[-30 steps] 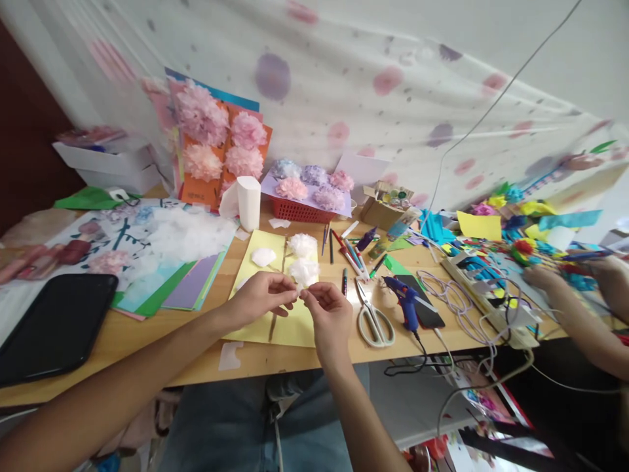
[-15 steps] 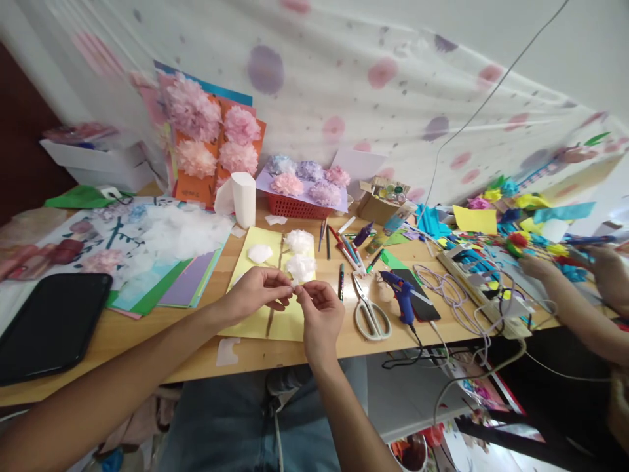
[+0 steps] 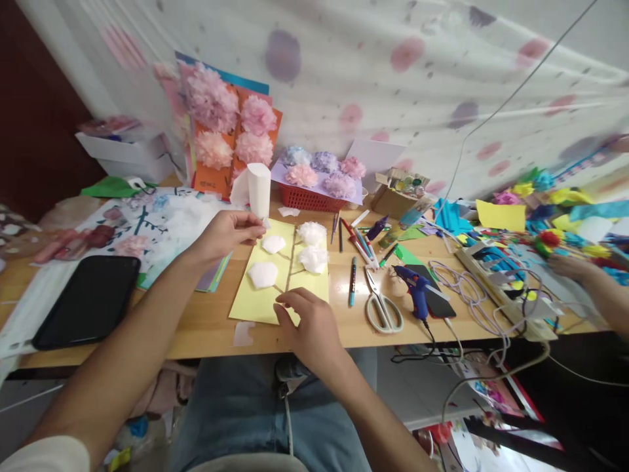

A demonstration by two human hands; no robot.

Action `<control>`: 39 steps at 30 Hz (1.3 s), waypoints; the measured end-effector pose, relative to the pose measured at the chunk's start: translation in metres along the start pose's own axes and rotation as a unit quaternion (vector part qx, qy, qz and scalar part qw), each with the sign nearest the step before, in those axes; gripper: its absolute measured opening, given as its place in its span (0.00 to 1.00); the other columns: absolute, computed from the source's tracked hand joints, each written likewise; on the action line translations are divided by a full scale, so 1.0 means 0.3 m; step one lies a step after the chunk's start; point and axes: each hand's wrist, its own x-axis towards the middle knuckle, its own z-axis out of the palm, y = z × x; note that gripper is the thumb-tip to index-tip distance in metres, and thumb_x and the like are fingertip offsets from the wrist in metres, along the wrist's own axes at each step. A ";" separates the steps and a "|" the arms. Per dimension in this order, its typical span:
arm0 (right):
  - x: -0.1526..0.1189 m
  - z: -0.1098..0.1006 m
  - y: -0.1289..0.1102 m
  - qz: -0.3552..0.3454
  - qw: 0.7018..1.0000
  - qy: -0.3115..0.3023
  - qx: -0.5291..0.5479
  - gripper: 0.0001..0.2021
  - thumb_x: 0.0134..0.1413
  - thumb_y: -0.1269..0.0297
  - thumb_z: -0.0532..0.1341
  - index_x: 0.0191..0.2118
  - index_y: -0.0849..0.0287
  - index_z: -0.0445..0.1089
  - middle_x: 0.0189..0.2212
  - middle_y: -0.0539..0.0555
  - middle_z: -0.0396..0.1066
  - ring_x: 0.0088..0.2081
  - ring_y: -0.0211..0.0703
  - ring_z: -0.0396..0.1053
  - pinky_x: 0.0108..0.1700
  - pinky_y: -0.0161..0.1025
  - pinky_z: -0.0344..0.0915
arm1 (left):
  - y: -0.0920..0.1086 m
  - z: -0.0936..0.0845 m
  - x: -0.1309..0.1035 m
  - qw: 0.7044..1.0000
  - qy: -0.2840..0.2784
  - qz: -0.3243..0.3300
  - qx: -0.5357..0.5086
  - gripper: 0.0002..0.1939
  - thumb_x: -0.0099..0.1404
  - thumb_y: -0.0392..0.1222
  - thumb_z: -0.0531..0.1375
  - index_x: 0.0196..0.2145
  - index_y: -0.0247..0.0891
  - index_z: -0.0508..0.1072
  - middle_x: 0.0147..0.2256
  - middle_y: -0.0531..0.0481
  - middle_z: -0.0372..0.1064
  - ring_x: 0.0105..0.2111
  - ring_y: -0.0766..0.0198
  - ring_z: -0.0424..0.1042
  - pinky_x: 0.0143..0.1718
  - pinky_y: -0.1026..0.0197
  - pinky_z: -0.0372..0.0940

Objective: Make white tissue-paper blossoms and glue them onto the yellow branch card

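Note:
A yellow sheet [image 3: 250,305] lies on the table with drawn brown stems. Two fluffy white paper flowers [image 3: 312,258] sit on its right half, and two flat white paper pieces [image 3: 263,275] on its left. My left hand [image 3: 230,236] is raised over the sheet's upper left corner, fingertips pinched beside a white paper roll [image 3: 259,190]; what they hold is too small to tell. Over the sheet's lower right edge, my right hand [image 3: 312,328] has curled fingers with a gap between thumb and forefinger and nothing visible in them.
Scissors [image 3: 383,311], a blue glue gun [image 3: 415,288], pens and a phone [image 3: 432,295] lie at right. A black tablet [image 3: 88,300] is at left. A red basket [image 3: 309,198] stands behind. Another person's hand [image 3: 572,269] is at far right.
My hands have moved apart, left hand up toward the paper roll, right hand slightly down. A second flat white piece now shows on the sheet's left half. The view has shifted.

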 end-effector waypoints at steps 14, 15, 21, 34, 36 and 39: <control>-0.264 -0.333 0.165 0.206 0.929 0.194 -0.237 0.15 0.61 0.52 0.59 0.32 0.56 0.78 0.18 0.51 0.71 0.21 0.41 0.67 0.27 0.37 0.58 | -0.062 0.175 -0.042 0.980 -0.157 0.001 0.120 0.12 0.54 0.50 0.67 0.28 0.39 0.80 0.31 0.48 0.79 0.33 0.59 0.75 0.37 0.60 0.70; -0.285 -0.364 0.169 0.223 0.916 0.229 -0.244 0.16 0.60 0.51 0.59 0.31 0.56 0.78 0.17 0.50 0.70 0.20 0.41 0.66 0.27 0.37 0.58 | -0.068 0.178 -0.040 0.979 -0.160 0.003 0.123 0.12 0.54 0.51 0.67 0.28 0.39 0.80 0.31 0.48 0.79 0.32 0.59 0.75 0.37 0.60 0.70; -0.354 -0.478 0.205 0.286 0.878 0.292 -0.250 0.19 0.57 0.48 0.60 0.27 0.57 0.76 0.15 0.49 0.65 0.19 0.40 0.63 0.26 0.37 0.57 | -0.073 0.178 -0.038 0.985 -0.143 -0.008 0.100 0.12 0.52 0.50 0.68 0.28 0.39 0.81 0.32 0.47 0.79 0.32 0.60 0.75 0.34 0.62 0.70; -0.283 -0.282 0.170 0.175 0.962 0.151 -0.144 0.17 0.61 0.51 0.58 0.29 0.57 0.76 0.17 0.49 0.68 0.19 0.39 0.65 0.25 0.35 0.57 | -0.023 0.110 -0.020 0.994 -0.091 -0.021 0.055 0.18 0.49 0.54 0.70 0.29 0.36 0.79 0.30 0.47 0.77 0.32 0.60 0.74 0.36 0.58 0.71; -0.262 -0.247 0.172 0.164 0.969 0.128 -0.136 0.16 0.62 0.53 0.58 0.31 0.57 0.75 0.19 0.50 0.70 0.21 0.40 0.67 0.26 0.35 0.58 | -0.010 0.128 -0.057 0.994 -0.071 -0.002 0.083 0.16 0.52 0.53 0.69 0.29 0.36 0.80 0.30 0.47 0.77 0.31 0.60 0.74 0.36 0.59 0.69; -0.241 -0.192 0.165 0.142 0.978 0.091 -0.124 0.15 0.63 0.54 0.57 0.32 0.57 0.75 0.20 0.51 0.72 0.22 0.41 0.68 0.27 0.35 0.58 | 0.002 0.186 -0.140 0.988 -0.114 0.024 0.102 0.11 0.58 0.48 0.66 0.32 0.38 0.81 0.33 0.48 0.79 0.34 0.60 0.75 0.37 0.61 0.68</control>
